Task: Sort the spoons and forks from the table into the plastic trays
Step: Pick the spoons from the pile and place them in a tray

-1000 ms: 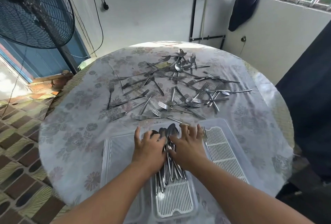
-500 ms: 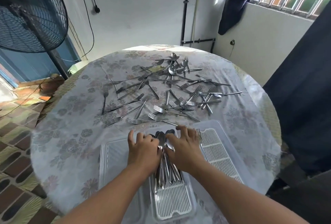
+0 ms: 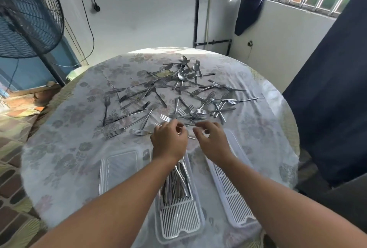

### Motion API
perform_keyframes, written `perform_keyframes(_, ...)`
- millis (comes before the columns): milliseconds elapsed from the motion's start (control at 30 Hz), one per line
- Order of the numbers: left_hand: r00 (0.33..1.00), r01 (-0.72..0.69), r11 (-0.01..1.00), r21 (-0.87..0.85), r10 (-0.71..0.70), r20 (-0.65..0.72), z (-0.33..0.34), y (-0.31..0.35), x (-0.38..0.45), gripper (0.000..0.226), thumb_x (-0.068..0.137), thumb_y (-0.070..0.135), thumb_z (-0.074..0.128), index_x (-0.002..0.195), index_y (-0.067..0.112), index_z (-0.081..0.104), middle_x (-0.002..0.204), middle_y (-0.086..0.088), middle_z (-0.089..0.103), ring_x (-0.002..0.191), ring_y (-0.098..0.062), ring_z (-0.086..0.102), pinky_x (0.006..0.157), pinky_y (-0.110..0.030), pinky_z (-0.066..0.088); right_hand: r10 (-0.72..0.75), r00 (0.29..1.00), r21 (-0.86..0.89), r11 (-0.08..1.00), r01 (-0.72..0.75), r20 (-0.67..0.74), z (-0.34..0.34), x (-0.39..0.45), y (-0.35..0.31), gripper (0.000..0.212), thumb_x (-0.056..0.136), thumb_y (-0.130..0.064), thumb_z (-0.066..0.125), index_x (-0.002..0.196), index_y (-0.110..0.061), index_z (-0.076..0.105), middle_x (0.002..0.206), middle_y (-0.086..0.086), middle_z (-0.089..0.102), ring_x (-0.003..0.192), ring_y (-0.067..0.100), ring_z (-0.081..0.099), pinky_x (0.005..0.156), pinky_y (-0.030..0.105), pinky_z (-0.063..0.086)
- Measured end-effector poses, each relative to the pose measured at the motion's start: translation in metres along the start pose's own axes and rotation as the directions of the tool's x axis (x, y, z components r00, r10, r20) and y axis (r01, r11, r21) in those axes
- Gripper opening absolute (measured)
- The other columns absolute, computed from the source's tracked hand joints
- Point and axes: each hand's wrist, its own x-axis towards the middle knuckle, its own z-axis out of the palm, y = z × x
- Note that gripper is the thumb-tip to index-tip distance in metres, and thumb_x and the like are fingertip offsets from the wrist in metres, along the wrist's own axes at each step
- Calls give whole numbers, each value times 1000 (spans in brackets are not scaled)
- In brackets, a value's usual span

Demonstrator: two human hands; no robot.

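At the far left stands a large fan (image 3: 25,13), off the surface (image 3: 59,148), which is round and covered in a floral cloth. Nearest on the left of the tray row lies a clear tray (image 3: 119,170) with nothing visible in it. Just right of it, the middle tray (image 3: 178,220) holds a bundle of spoons (image 3: 176,182), their handles running near-to-far along the tray's length; the left forearm crosses over part of it.

The left hand (image 3: 168,140) hovers past the trays' far ends, fingers curled loosely inward at the near edge of the scattered cutlery. Whether it already pinches something I cannot tell. The right hand (image 3: 210,140) sits just beside it, fingers relaxed and spread, holding nothing visible. The right tray (image 3: 234,200) lies under the right forearm, its slotted floor bare.

The loose forks (image 3: 166,117) lie just beyond both sets of fingertips, fanned across the middle of the surface with long axes pointing every way; the nearest one, tines left, lies almost touching the left hand, so that hand looks better placed for it. The remaining loose spoons (image 3: 181,76) cluster at the far side, well apart from both hands, and will need a longer reach.
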Motion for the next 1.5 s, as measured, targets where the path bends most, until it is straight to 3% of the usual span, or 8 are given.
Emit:
perform_keyframes(133, 993, 118, 980, -161, -113, 43, 30, 34, 14, 10, 98, 26, 60, 100, 18, 66, 90, 0, 71, 82, -20, 66, 61, -27, 45, 0, 998, 167, 986, -10, 59, -28, 32, 18, 18, 97, -34, 71, 108, -21, 74, 95, -3, 72, 85, 6, 68, 78, 28, 55)
perform_keyframes(267, 964, 240, 946, -219, -258, -58, 62, 83, 34, 11, 101, 26, 58, 106, 19, 64, 91, 5, 67, 70, -8, 58, 54, -18, 36, -29, 978, 259, 965, -26, 206, -70, 71, 42, 25, 97, -42, 70, 113, -23, 71, 89, -7, 74, 82, 3, 69, 73, 20, 53)
perform_keyframes(467, 927, 304, 918, -255, -347, -145, 88, 134, 53, 11, 98, 30, 59, 106, 23, 61, 88, 4, 66, 71, -10, 57, 59, -25, 38, -1, 958, 302, 949, -89, 287, -115, 119, 60, 24, 98, -47, 66, 111, -27, 68, 94, -5, 75, 91, 16, 73, 83, 34, 56)
perform_keyframes(733, 962, 215, 937, -274, -252, -105, 102, 148, 88, 20, 98, 33, 61, 116, 27, 65, 81, 13, 61, 80, -17, 61, 68, -28, 43, 19, 961, 336, 935, -115, 276, -129, 154, 58, 46, 84, -65, 65, 111, -29, 69, 101, -2, 75, 95, 19, 73, 92, 44, 59)
perform_keyframes(833, 967, 208, 925, -318, -243, -74, 109, 155, 96, 34, 97, 35, 61, 130, 27, 62, 87, 11, 63, 85, -18, 64, 78, -32, 51, 32, 962, 320, 940, -121, 270, -139, 169, 65, 29, 93, -55, 66, 109, -31, 67, 93, -9, 76, 97, 18, 72, 92, 42, 56)
perform_keyframes(933, 959, 235, 918, -320, -272, -78, 113, 158, 110, 37, 97, 35, 60, 133, 29, 60, 87, 14, 62, 85, -16, 63, 74, -31, 49, 54, 964, 333, 932, -141, 259, -143, 187, 69, 28, 95, -52, 66, 110, -28, 66, 101, -3, 74, 100, 20, 71, 91, 42, 55)
perform_keyframes(1300, 918, 327, 919, -218, -364, -158, 143, 164, 205, 26, 99, 38, 58, 123, 31, 61, 88, 10, 65, 80, -17, 66, 77, -36, 56, 11, 939, 326, 936, -130, 343, -121, 294, 78, 29, 97, -45, 68, 119, -26, 65, 97, -6, 73, 91, 12, 70, 72, 26, 49)
perform_keyframes(1500, 863, 434, 885, -170, -462, -202, 167, 166, 259, 11, 99, 37, 59, 106, 29, 61, 84, 12, 63, 77, -19, 67, 70, -36, 56, -79, 898, 176, 984, 2, 432, -103, 358, 83, 26, 99, -41, 66, 120, -27, 64, 94, -14, 72, 85, 4, 69, 69, 25, 54)
